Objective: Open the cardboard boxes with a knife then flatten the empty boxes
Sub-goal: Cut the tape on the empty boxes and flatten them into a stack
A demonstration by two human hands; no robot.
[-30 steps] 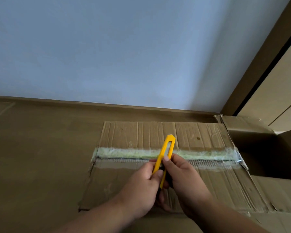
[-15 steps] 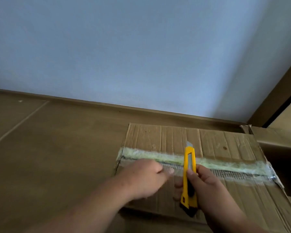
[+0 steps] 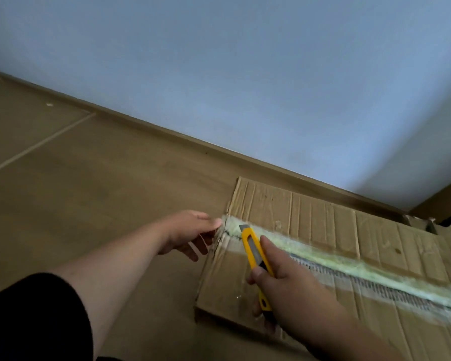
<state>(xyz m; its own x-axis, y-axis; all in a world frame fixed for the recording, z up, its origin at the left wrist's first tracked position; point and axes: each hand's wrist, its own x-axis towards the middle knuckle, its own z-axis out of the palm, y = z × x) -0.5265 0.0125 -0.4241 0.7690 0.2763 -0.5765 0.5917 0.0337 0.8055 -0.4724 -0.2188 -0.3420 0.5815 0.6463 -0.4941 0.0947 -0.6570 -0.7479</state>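
Observation:
A worn cardboard box (image 3: 310,220) lies on the floor at the lower right, its top flaps held by a strip of clear, yellowed tape (image 3: 349,267) along the middle seam. My right hand (image 3: 289,287) grips a yellow utility knife (image 3: 255,254) with its short blade out, the tip resting on the tape near the box's left end. My left hand (image 3: 188,230) is at the box's left edge, fingertips touching the end of the tape, fingers apart, holding nothing.
Brown tiled floor (image 3: 76,178) stretches to the left of the box. A pale blue wall (image 3: 245,87) with a brown skirting board runs behind it. More cardboard (image 3: 425,225) and a dark door frame show at the far right edge.
My left hand let go of the knife and moved to the box's left edge. My right hand carried the knife leftward along the tape. The view swung left and tilted.

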